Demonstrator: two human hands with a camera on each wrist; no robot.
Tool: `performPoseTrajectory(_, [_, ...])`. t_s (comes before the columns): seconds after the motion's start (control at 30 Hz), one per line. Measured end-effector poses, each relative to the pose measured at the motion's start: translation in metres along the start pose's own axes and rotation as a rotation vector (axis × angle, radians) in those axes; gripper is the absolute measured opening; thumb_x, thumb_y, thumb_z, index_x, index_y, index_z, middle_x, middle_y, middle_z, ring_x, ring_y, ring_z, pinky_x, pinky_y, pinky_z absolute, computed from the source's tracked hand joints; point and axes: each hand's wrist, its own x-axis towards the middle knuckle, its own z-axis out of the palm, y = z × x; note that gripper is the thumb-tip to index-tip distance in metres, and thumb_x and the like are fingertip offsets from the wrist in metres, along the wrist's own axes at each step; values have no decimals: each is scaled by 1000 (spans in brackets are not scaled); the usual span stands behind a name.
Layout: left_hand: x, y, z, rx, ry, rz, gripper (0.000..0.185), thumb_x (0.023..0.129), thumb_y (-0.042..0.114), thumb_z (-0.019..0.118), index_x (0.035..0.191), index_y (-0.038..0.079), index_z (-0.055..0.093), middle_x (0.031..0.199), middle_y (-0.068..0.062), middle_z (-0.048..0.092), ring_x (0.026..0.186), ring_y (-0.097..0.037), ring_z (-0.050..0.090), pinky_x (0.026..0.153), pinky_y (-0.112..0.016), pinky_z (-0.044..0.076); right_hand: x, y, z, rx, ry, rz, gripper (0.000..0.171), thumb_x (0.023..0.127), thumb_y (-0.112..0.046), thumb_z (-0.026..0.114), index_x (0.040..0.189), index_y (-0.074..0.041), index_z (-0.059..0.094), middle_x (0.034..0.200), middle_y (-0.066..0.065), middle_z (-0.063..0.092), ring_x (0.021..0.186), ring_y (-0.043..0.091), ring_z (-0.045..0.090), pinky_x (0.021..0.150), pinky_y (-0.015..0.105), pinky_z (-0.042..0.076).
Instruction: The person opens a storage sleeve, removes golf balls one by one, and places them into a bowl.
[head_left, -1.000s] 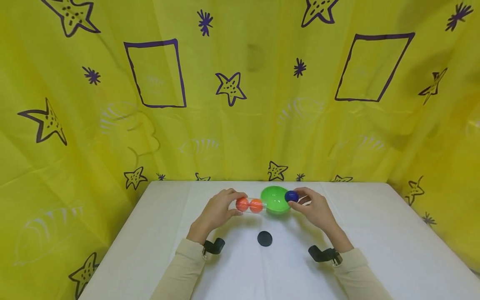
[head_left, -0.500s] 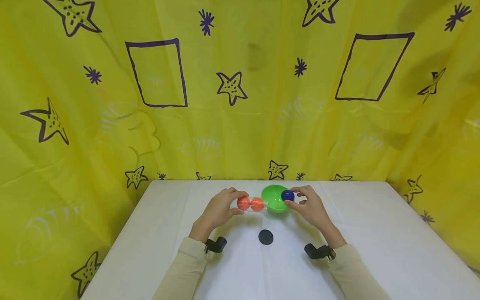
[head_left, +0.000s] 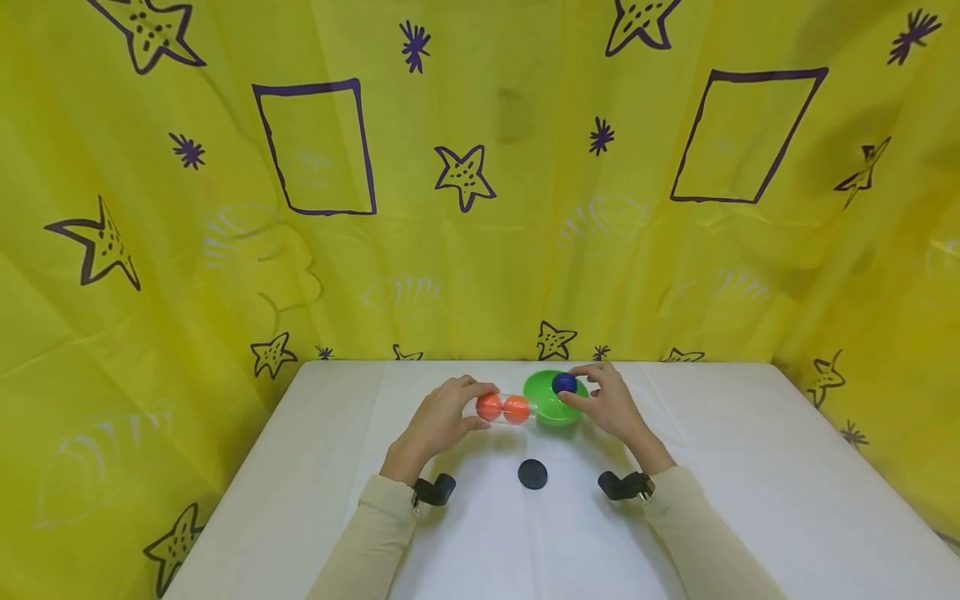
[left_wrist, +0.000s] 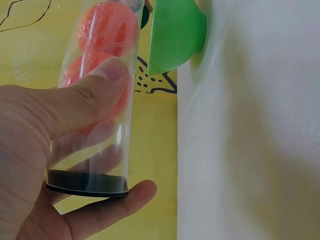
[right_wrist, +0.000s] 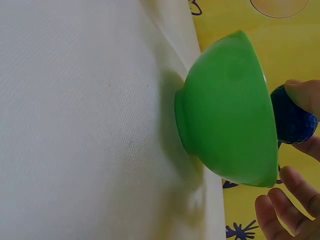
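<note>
My left hand (head_left: pixel 442 417) grips a clear plastic tube (left_wrist: pixel 118 142), held nearly level with its far end near the bowl. Two orange balls (left_wrist: pixel 112 27) sit inside, and a black cap (left_wrist: pixel 87 184) closes the end by my palm. Between thumb and fingers, my right hand (head_left: pixel 609 402) pinches a dark blue dimpled ball, like a golf ball (head_left: pixel 565 382), over the green bowl (head_left: pixel 557 412). In the right wrist view the ball (right_wrist: pixel 292 117) shows just above the bowl's rim, partly covered by the thumb.
A black round disc (head_left: pixel 532 474) lies on the white table (head_left: pixel 300 483) between my forearms. A yellow curtain (head_left: pixel 480 275) with starfish drawings hangs behind the table. Each wrist wears a black camera mount (head_left: pixel 435 490).
My right hand has moved left with the blue ball, from the bowl's right edge to over the bowl. The left hand and tube have barely shifted.
</note>
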Motion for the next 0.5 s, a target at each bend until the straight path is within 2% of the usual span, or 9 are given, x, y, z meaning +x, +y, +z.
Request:
performPoseTrajectory(0.3, [-1,0,2,-14,10,13,49,84,19,84,131,19,68,115,-2,67,107,-24,61,95,-45,53,6,2,8,16,-43,59,51,91,-31,78,132,-3,64,139,23,46,129,41,41,105,57,47])
performPoseTrajectory(0.5, [0,2,2,-31,-4,-14,49,85,19,84,131,19,67,117,-3,67,110,-26,62,97,-45,53,8,5,11,11,-65,96,49,92,-31,77,132,-5,64,139,23,45,132,43,38,108,62,42])
